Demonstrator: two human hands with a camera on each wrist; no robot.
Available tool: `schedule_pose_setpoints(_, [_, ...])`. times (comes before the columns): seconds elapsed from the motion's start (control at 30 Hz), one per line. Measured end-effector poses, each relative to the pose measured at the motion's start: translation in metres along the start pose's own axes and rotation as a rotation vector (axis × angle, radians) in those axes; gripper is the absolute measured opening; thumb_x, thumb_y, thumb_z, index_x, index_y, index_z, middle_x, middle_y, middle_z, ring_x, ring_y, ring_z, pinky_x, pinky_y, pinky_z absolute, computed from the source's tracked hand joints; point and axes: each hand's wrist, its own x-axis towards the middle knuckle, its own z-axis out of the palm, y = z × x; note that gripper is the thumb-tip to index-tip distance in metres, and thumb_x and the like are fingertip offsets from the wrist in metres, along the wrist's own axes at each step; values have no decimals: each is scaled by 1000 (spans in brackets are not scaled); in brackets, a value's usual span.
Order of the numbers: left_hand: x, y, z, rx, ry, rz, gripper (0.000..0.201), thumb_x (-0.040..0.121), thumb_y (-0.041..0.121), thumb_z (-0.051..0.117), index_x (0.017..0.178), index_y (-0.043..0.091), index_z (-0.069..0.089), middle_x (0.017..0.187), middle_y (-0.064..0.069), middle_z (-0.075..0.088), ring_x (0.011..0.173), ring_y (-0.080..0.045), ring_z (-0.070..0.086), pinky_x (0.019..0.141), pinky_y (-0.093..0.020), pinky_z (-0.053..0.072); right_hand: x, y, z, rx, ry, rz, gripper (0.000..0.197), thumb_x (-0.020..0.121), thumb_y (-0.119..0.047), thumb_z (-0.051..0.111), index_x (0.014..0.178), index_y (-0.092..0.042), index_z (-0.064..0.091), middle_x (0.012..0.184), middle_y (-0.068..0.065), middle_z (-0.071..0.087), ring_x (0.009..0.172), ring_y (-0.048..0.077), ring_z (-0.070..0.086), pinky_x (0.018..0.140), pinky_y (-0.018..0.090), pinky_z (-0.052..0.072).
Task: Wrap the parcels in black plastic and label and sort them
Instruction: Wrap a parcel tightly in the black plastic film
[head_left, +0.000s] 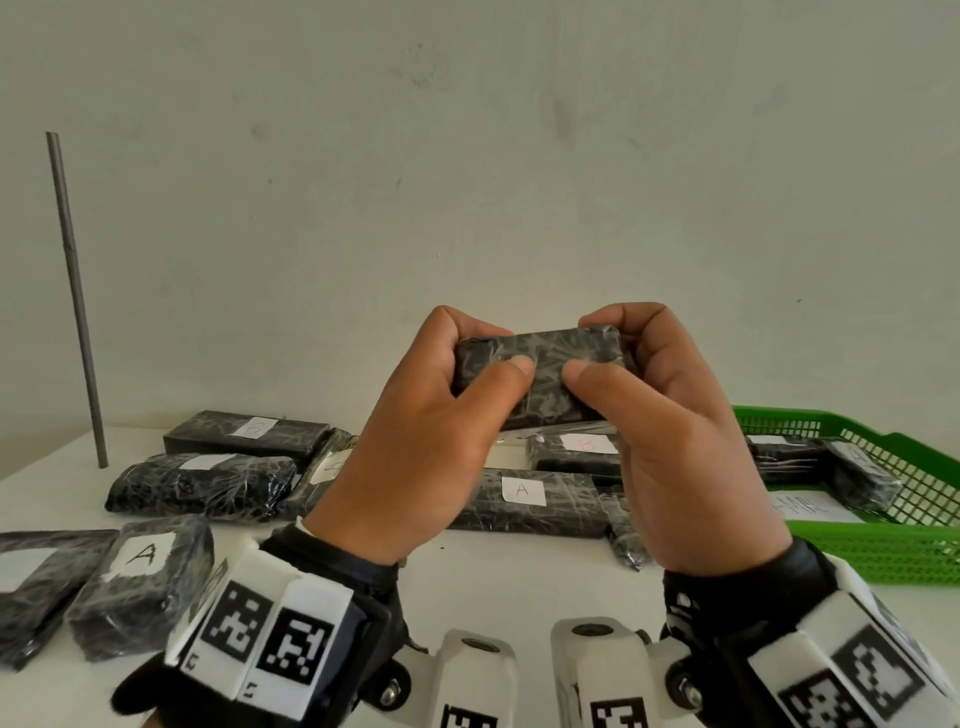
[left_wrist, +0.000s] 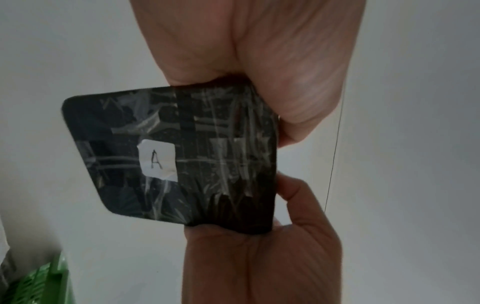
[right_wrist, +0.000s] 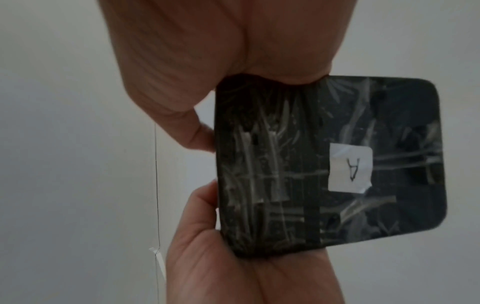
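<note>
From the head view, the left hand (head_left: 415, 441) and right hand (head_left: 670, 441) both gripped a black-wrapped parcel (head_left: 540, 374), raised above the white table (head_left: 493, 582), thumbs on its near face. A green basket (head_left: 883, 551) sat at 3 o'clock. In the left wrist view its white label (left_wrist: 157, 160) read "A". The right wrist view showed it inverted.

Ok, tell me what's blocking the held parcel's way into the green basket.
Nothing visible does: the parcel, gripped by left hand and right hand, is held up in the air, and the green basket lies open-topped to its right.
</note>
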Motion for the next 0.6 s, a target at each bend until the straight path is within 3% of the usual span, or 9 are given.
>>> schedule_pose_setpoints(0.07, [0, 1, 0, -5, 6, 11, 30, 88, 36, 53, 107, 15, 58, 94, -31, 57, 84, -44, 55, 66, -25, 47, 0, 0, 0, -26, 12, 6, 33, 80, -17, 65, 112, -18, 61, 85, -2, 66, 77, 14, 63, 73, 30, 55])
schedule_pose_setpoints(0.17, [0, -1, 1, -12, 29, 0, 25, 95, 38, 58, 106, 15, 59, 97, -31, 59, 86, -41, 57, 71, -27, 52, 0, 1, 3, 5, 43, 18, 29, 82, -21, 66, 111, -17, 60, 84, -1, 65, 76, 14, 64, 71, 28, 54])
schedule_pose_setpoints(0.2, [0, -3, 2, -32, 26, -5, 31, 95, 42, 59, 105, 13, 59, 97, -31, 58, 89, -41, 57, 81, -32, 55, 1, 2, 3, 12, 59, 24, 28, 84, -22, 68, 110, -16, 61, 83, 0, 65, 76, 15, 65, 71, 27, 55])
schedule_pose_setpoints(0.23, [0, -5, 3, -49, 23, -25, 42, 91, 50, 58, 107, 11, 58, 98, -31, 57, 94, -43, 57, 93, -46, 54, 1, 2, 1, 16, 74, 32, 26, 86, -22, 72, 109, -15, 61, 83, 1, 66, 75, 15, 66, 70, 27, 56])
schedule_pose_setpoints(0.3, [3, -10, 4, -76, 75, -89, 62, 86, 67, 51, 111, 12, 61, 108, -25, 61, 108, -42, 60, 107, -64, 44, 3, 4, -2, 33, 101, 49, 18, 94, -14, 75, 107, -12, 63, 82, 1, 67, 73, 14, 68, 67, 27, 57])
schedule_pose_setpoints(0.37, [9, -17, 4, -150, 153, -174, 58, 92, 68, 45, 114, 21, 68, 115, -10, 71, 116, -29, 66, 112, -57, 43, 4, 4, -5, 49, 115, 45, 11, 96, -12, 70, 105, -12, 64, 79, -3, 68, 70, 10, 69, 64, 23, 56])
schedule_pose_setpoints(0.43, [12, -21, 1, -198, 130, -285, 54, 103, 61, 40, 118, 21, 72, 117, -1, 77, 118, -18, 68, 115, -47, 41, 4, 4, -7, 60, 99, 11, 11, 97, -15, 73, 103, -15, 64, 80, -6, 69, 71, 9, 69, 66, 21, 56])
schedule_pose_setpoints(0.53, [13, -20, -7, -249, 55, -365, 47, 107, 51, 44, 113, 17, 75, 118, -5, 76, 115, -17, 69, 113, -40, 42, 4, 3, -9, 102, 13, 1, 16, 87, -18, 69, 102, -18, 64, 82, -3, 69, 70, 12, 69, 66, 25, 57])
schedule_pose_setpoints(0.6, [14, -18, -7, -293, 74, -393, 41, 106, 44, 49, 108, 11, 75, 108, -12, 76, 102, -15, 72, 105, -37, 47, 4, 3, -7, 129, -36, 18, 18, 85, -16, 68, 103, -18, 63, 89, 2, 67, 67, 13, 68, 65, 27, 57])
